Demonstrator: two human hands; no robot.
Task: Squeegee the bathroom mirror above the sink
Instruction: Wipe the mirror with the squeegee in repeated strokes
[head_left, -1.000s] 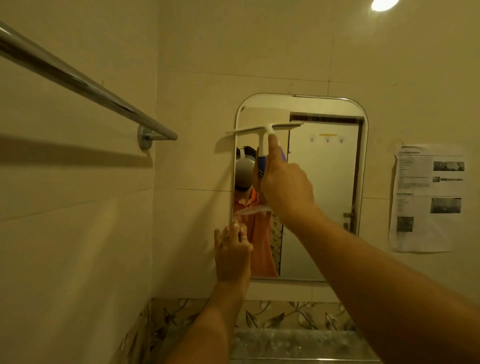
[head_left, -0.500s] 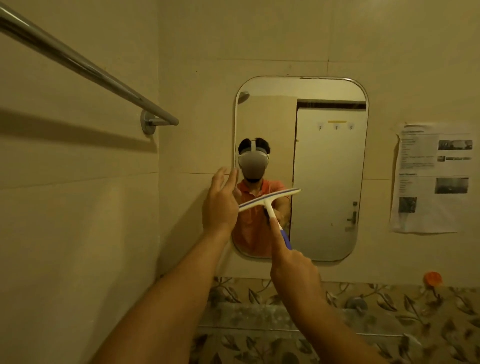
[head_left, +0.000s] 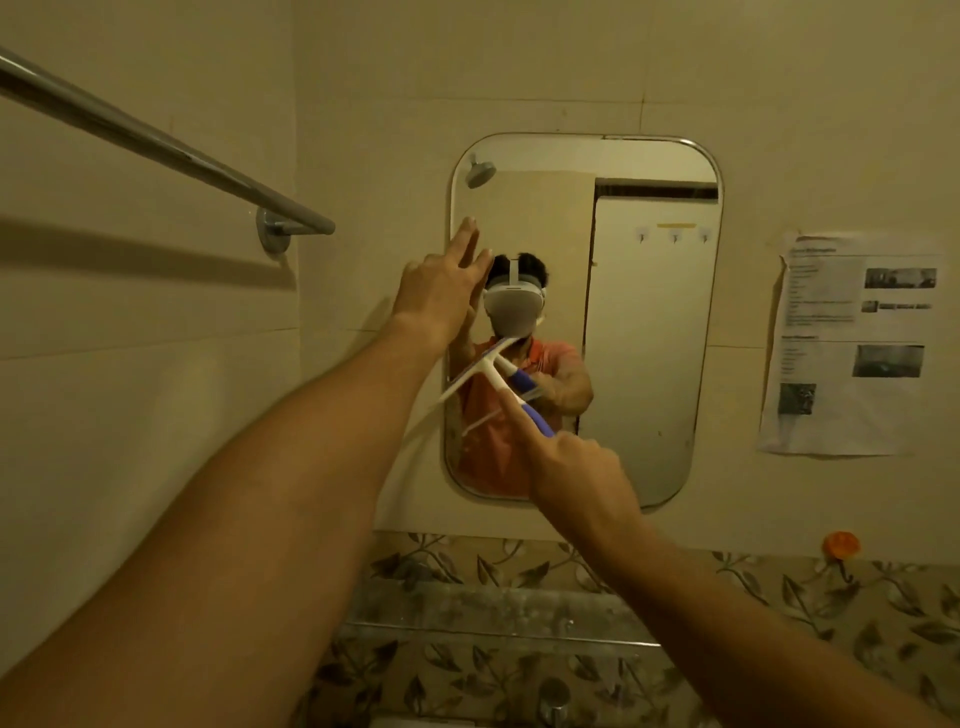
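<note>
Holding the squeegee (head_left: 491, 376) by its blue handle, the right hand (head_left: 576, 467) is curling its fingers round the grip, with the forefinger lying along the shaft toward the white neck. The blade is slanting steeply, its upper end standing before the lower left part of the mirror (head_left: 649, 364) and its lower end hanging out past the mirror's left rim, over the wall. It is blurred, so I cannot tell whether the rubber is touching the glass. The left hand (head_left: 441, 291) is stretching up at the mirror's left rim, above the squeegee, with fingers straight and spread, gripping nothing. Whether its tips are pressing the glass or only hovering near it is not plain. The mirror is hanging on the tiled wall above a glass shelf (head_left: 493, 608), between a towel rail (head_left: 156, 140) on the side wall and a printed sheet (head_left: 852, 343) stuck up on the right. By my judgement the work is sitting between strokes, because the tool is lying askew across the rim and not square to the glass. How much of the mirror is already wiped I cannot say, since any streaks are too faint to read. The next move is calling for levelling the blade, setting its full edge flat against the glass near the top, and drawing it down with even pressure, overlapping the neighbouring strip.
</note>
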